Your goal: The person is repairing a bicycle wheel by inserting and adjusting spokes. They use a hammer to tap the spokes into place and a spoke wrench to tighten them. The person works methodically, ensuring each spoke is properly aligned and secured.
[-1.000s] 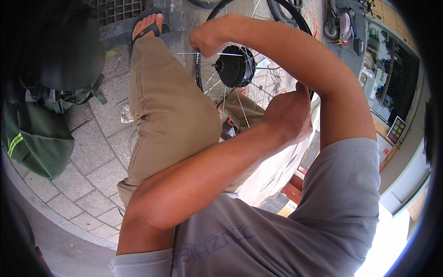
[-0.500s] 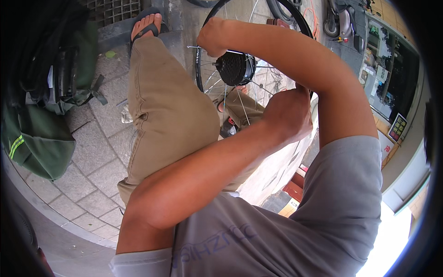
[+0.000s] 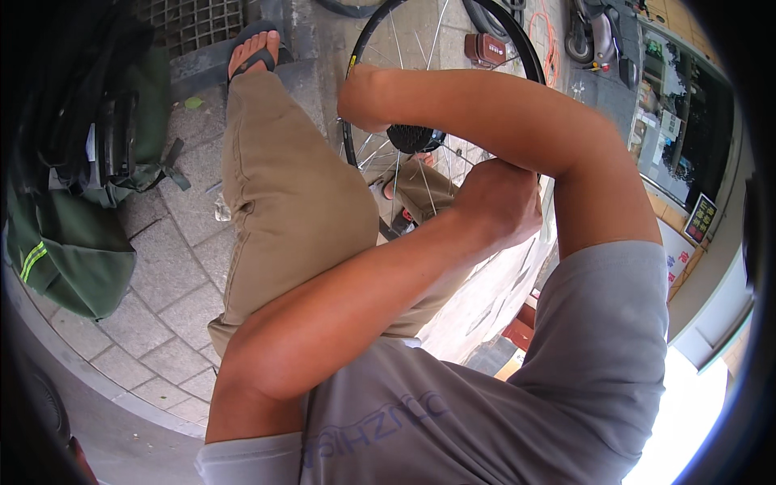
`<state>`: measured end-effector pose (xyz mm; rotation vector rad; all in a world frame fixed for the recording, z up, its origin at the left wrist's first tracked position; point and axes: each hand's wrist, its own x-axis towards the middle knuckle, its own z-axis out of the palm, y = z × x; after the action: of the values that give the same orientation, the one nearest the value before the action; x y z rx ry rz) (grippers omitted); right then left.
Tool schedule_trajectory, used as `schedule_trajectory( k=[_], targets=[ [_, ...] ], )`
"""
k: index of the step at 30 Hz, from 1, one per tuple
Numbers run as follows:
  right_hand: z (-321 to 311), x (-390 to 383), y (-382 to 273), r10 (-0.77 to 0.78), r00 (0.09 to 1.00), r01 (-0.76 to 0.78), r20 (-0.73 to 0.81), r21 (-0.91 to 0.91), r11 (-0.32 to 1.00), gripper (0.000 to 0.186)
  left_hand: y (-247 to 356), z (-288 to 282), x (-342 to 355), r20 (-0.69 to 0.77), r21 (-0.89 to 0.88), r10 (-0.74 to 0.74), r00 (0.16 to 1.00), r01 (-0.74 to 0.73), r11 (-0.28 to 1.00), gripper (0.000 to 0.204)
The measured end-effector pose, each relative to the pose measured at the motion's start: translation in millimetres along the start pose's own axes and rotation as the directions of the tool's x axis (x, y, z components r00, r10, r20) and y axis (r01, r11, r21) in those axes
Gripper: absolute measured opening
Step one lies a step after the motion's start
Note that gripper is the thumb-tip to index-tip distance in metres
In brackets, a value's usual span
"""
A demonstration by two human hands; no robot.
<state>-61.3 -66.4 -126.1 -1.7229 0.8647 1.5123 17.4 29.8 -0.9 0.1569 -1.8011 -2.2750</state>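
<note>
In the head view, the wheel was by the left leg. The right hand was bent near its left edge, the left hand near its right; I couldn't tell what they held. A steady wheel seemed best.

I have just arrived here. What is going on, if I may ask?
A person in a grey short-sleeved shirt has both arms crossed over a round, black-rimmed, wire-spoked wheel with a black hub. The bare left hand is curled by the wheel's right side, the bare right hand by its left. What they hold is hidden.
</note>
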Motion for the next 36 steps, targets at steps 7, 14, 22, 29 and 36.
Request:
schedule_trajectory(
  k=[7, 14, 22, 29, 36],
  targets=[
    [4, 12, -2, 0.103, 0.986, -0.107, 0.13, 0.03, 0.994, 0.033, -12, 9, 0, 0.038, 0.162, 0.128, 0.991, -0.133, 0.978, 0.021],
    [57, -21, 49, 0.28, 0.932, -0.307, 0.229, 0.094, 0.947, 0.031, 1, 3, 1, 0.109, -0.007, -0.038, 0.993, 0.039, 0.999, 0.039],
    [-51, -125, 21, 0.532, 0.71, -0.336, -0.461, 0.442, 0.832, 0.021, 8, -7, 8, 0.162, 0.016, -0.183, 0.97, 0.183, 0.983, 0.036],
    [159, -200, 87, 0.946, -0.318, 0.105, 0.061, 0.994, -0.029, 0.025, 10, -10, 7, 0.136, 0.011, -0.225, 0.965, 0.225, 0.974, 0.037],
    [242, -82, 2, 0.815, 0.523, 0.236, -0.249, 0.961, 0.142, 0.031, 14, -13, 3, 0.136, -0.014, -0.194, 0.972, 0.197, 0.98, 0.04]
  ],
)
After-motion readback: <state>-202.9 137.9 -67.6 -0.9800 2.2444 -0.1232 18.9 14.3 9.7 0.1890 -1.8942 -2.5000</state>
